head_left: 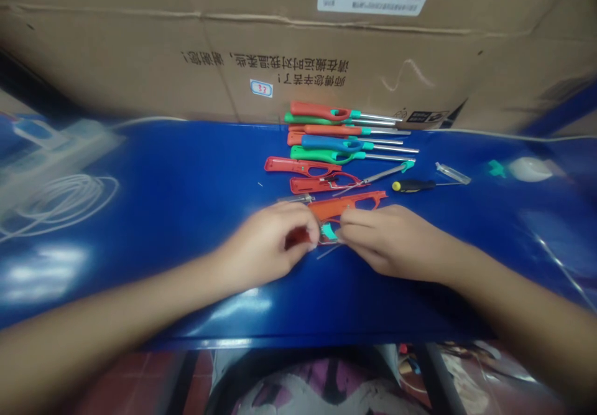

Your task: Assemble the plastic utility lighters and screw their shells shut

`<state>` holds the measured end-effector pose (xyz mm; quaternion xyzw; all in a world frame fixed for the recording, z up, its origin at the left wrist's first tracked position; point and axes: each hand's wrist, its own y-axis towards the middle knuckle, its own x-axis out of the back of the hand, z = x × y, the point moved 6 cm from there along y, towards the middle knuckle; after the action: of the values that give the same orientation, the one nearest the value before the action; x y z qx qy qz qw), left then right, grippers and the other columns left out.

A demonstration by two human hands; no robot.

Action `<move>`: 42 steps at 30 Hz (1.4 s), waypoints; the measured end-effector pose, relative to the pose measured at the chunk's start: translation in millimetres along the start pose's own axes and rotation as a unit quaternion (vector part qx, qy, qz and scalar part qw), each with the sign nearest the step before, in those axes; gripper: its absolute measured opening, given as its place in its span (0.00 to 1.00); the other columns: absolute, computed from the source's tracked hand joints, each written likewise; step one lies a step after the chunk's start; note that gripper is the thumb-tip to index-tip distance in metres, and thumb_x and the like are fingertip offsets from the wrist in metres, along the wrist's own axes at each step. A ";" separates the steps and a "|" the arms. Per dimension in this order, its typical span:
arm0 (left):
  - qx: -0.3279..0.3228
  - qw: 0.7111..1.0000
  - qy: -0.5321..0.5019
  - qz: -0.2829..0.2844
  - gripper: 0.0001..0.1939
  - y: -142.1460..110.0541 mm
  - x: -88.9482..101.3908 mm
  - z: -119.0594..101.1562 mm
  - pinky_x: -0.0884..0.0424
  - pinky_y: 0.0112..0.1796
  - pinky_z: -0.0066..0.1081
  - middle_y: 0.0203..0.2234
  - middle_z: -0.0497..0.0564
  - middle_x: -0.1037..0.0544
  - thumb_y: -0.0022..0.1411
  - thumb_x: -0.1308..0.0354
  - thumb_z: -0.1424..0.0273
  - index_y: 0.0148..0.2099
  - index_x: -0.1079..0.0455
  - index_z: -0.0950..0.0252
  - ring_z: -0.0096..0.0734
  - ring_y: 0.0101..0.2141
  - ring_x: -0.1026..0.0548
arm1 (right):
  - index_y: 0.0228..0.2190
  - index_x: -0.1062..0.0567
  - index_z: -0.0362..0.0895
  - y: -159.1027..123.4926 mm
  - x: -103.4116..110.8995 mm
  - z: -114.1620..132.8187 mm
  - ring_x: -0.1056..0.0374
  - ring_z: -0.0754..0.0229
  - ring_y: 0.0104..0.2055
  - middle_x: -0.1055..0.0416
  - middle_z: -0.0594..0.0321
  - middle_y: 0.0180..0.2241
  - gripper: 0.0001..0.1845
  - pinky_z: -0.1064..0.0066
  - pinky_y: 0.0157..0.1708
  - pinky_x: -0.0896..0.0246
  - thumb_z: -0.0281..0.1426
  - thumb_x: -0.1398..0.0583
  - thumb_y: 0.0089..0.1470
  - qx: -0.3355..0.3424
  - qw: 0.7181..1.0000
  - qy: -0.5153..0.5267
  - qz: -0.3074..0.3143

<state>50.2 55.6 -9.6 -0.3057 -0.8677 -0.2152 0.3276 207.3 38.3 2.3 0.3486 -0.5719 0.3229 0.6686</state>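
On the blue table (177, 203) lies an orange lighter shell (354, 202), open side up. My left hand (270, 241) is closed around its near end, fingers pinched at the shell's left part. My right hand (387, 237) pinches a small teal trigger piece (329, 232) against the shell. A thin wire pokes out below my fingers. Just behind lie two red shell halves (298, 166), one with a metal tube and teal tip (387, 172).
Several finished lighters (336, 132) in red, green, orange and blue are lined up at the back against a cardboard box (298, 54). A black-and-yellow screwdriver (413, 185) and a clear tube (452, 173) lie right. Coiled white cable (60, 200) sits left.
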 end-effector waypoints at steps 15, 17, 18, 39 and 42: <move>-0.116 0.981 0.153 -0.008 0.16 -7.3 -5.6 -14.5 0.25 0.51 0.41 0.50 0.57 0.22 0.70 0.48 0.77 0.57 0.30 0.64 0.39 0.50 0.24 | 0.35 0.25 0.41 0.9 -2.0 14.0 0.46 0.63 0.23 0.31 0.60 0.32 0.11 0.66 0.23 0.62 0.25 0.48 0.62 -0.018 0.995 -0.075 0.058; -0.124 0.976 0.181 -0.005 0.17 -8.5 -7.6 -15.2 0.24 0.51 0.42 0.51 0.58 0.23 0.71 0.49 0.76 0.59 0.30 0.64 0.40 0.50 0.24 | 0.35 0.25 0.41 0.4 -0.2 16.1 0.44 0.62 0.24 0.31 0.59 0.32 0.12 0.66 0.23 0.61 0.27 0.48 0.63 -0.018 0.996 -0.067 0.050; -0.125 0.973 0.194 -0.001 0.18 -9.1 -8.6 -15.1 0.24 0.50 0.42 0.52 0.58 0.23 0.71 0.49 0.76 0.59 0.30 0.64 0.41 0.50 0.24 | 0.35 0.25 0.41 0.0 0.6 16.9 0.43 0.62 0.25 0.31 0.59 0.32 0.12 0.66 0.24 0.60 0.27 0.48 0.63 -0.016 0.997 -0.063 0.045; -0.122 0.965 0.231 0.026 0.17 -8.1 -9.5 -17.1 0.23 0.43 0.43 0.45 0.60 0.25 0.72 0.50 0.73 0.57 0.26 0.66 0.43 0.44 0.26 | 0.36 0.28 0.44 1.9 -6.6 -0.6 0.37 0.63 0.31 0.31 0.62 0.38 0.11 0.69 0.24 0.55 0.33 0.48 0.68 -0.071 0.997 0.043 0.004; -0.118 0.969 0.217 0.024 0.17 -8.2 -8.8 -15.6 0.24 0.44 0.42 0.46 0.59 0.26 0.72 0.49 0.72 0.58 0.26 0.64 0.42 0.45 0.26 | 0.36 0.29 0.44 1.9 -4.3 -6.3 0.36 0.64 0.33 0.30 0.63 0.37 0.06 0.71 0.28 0.49 0.31 0.45 0.65 -0.098 0.988 0.121 -0.016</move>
<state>56.7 37.4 -6.3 -0.3087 -0.7372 -0.3690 0.4744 208.6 44.4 -2.4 0.2488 -0.5101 0.2942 0.7690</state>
